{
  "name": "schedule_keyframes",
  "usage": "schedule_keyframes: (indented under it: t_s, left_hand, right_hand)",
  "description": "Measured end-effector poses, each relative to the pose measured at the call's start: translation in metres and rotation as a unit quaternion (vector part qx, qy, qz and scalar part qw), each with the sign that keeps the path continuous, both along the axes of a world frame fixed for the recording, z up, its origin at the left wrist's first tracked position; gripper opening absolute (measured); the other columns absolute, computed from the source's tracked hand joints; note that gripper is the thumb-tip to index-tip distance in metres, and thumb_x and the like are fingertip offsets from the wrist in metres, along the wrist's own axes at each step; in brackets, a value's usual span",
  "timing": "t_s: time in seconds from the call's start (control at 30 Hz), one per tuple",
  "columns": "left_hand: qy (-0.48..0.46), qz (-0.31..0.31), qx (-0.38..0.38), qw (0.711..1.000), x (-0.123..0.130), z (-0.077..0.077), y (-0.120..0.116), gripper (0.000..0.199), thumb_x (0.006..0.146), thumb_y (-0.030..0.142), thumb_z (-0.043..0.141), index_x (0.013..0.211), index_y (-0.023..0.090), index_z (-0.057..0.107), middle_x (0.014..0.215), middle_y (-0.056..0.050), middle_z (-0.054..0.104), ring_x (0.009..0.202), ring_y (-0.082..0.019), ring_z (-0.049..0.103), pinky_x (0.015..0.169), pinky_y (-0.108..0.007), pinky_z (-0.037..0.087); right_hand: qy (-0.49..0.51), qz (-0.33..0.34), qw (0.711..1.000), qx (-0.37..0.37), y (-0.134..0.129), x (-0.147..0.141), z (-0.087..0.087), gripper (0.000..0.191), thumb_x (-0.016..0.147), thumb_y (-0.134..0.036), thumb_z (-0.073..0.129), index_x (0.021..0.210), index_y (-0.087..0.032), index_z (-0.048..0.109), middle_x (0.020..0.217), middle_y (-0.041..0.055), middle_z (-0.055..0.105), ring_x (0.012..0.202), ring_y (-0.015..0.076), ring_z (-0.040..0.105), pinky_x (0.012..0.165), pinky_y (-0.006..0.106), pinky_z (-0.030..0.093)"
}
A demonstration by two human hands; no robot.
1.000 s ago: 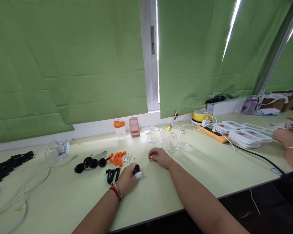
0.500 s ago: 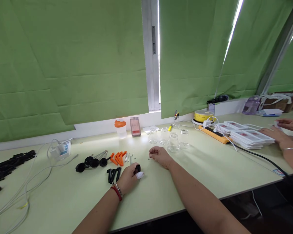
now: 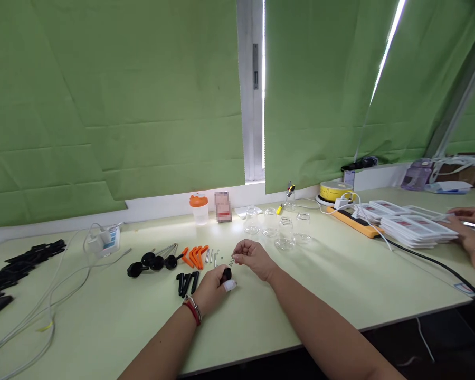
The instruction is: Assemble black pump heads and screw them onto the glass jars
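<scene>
My left hand is closed around a small black cylindrical part, mostly hidden by my fingers; white tape covers a fingertip. Between the fingertips of my right hand hangs a thin metal coil spring, just above and beside the black part. Left of my left hand lie several short black handle-like pieces. Behind them are several orange bent pieces, silvery pins and tiny metal bits. Round black pieces with metal rods lie farther left.
Several clear glass jars stand beyond my right hand. An orange-lidded cup is by the wall. On the right are an orange power strip, stacked white cases and a co-worker's hands. Cables and black parts lie left.
My right hand has moved left toward my left hand, bringing the spring up close to the black part. My left hand still grips the black part. The view has shifted slightly.
</scene>
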State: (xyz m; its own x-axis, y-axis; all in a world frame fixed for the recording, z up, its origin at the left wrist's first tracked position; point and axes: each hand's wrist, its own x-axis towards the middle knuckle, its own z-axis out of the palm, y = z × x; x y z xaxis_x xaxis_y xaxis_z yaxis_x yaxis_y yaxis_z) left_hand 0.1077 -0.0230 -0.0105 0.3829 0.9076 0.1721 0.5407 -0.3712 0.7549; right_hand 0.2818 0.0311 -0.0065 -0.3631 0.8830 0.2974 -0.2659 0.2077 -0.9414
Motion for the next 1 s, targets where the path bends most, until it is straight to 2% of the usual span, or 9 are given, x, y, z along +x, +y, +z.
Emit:
schedule_keyframes:
  t_s: [0.27, 0.37, 0.47, 0.6, 0.73, 1.0]
  left_hand:
    - [0.003, 0.002, 0.006, 1.000, -0.0002, -0.0010, 0.0009, 0.014, 0.075, 0.027, 0.054, 0.073, 0.019, 0.043, 0.065, 0.006, 0.037, 0.062, -0.012, 0.034, 0.058, -0.023, 0.030]
    - [0.002, 0.003, 0.010, 1.000, -0.0010, -0.0030, 0.0019, 0.013, 0.075, 0.026, 0.055, 0.073, 0.018, 0.045, 0.065, 0.005, 0.038, 0.062, -0.012, 0.035, 0.058, -0.024, 0.030]
    - [-0.001, 0.001, 0.015, 1.000, -0.0012, -0.0044, 0.0030, 0.011, 0.075, 0.026, 0.055, 0.076, 0.018, 0.048, 0.066, 0.005, 0.040, 0.063, -0.012, 0.036, 0.059, -0.024, 0.031]
    - [-0.009, -0.012, 0.020, 1.000, -0.0007, -0.0048, 0.0033, 0.015, 0.076, 0.025, 0.055, 0.088, 0.017, 0.052, 0.071, 0.003, 0.046, 0.067, -0.013, 0.041, 0.063, -0.024, 0.035]
    - [-0.014, -0.020, 0.021, 0.999, -0.0009, -0.0053, 0.0026, 0.020, 0.077, 0.025, 0.055, 0.095, 0.017, 0.054, 0.076, 0.001, 0.052, 0.069, -0.014, 0.045, 0.065, -0.025, 0.037]
    - [-0.008, -0.010, 0.022, 1.000, -0.0022, -0.0070, 0.0040, 0.019, 0.077, 0.027, 0.055, 0.093, 0.016, 0.056, 0.071, 0.002, 0.048, 0.066, -0.014, 0.043, 0.063, -0.025, 0.036]
  right_hand:
    - [-0.007, 0.016, 1.000, 0.008, -0.0050, -0.0055, 0.0011, 0.023, 0.063, -0.027, 0.076, 0.077, -0.016, 0.062, 0.072, 0.0000, 0.063, 0.067, 0.0110, 0.057, 0.064, 0.026, 0.046]
    - [-0.019, 0.012, 0.999, 0.036, -0.0048, -0.0053, 0.0003, 0.020, 0.065, -0.025, 0.075, 0.078, -0.016, 0.063, 0.073, 0.0004, 0.063, 0.070, 0.0118, 0.058, 0.068, 0.027, 0.046]
    - [-0.050, 0.016, 0.996, 0.069, -0.0060, -0.0060, -0.0005, 0.017, 0.066, -0.025, 0.073, 0.077, -0.016, 0.064, 0.071, 0.0002, 0.063, 0.067, 0.0115, 0.057, 0.066, 0.027, 0.046]
    - [-0.103, 0.036, 0.987, 0.120, -0.0080, -0.0071, -0.0007, 0.012, 0.069, -0.024, 0.070, 0.077, -0.016, 0.068, 0.072, 0.0011, 0.063, 0.066, 0.0122, 0.056, 0.063, 0.027, 0.046]
    - [-0.111, 0.042, 0.981, 0.153, -0.0072, -0.0063, -0.0005, 0.009, 0.070, -0.022, 0.069, 0.075, -0.016, 0.069, 0.074, 0.0021, 0.063, 0.067, 0.0127, 0.057, 0.063, 0.027, 0.046]
    - [-0.108, 0.050, 0.982, 0.148, -0.0048, -0.0052, -0.0029, 0.007, 0.070, -0.022, 0.069, 0.075, -0.017, 0.069, 0.076, 0.0019, 0.062, 0.070, 0.0134, 0.058, 0.066, 0.028, 0.047]
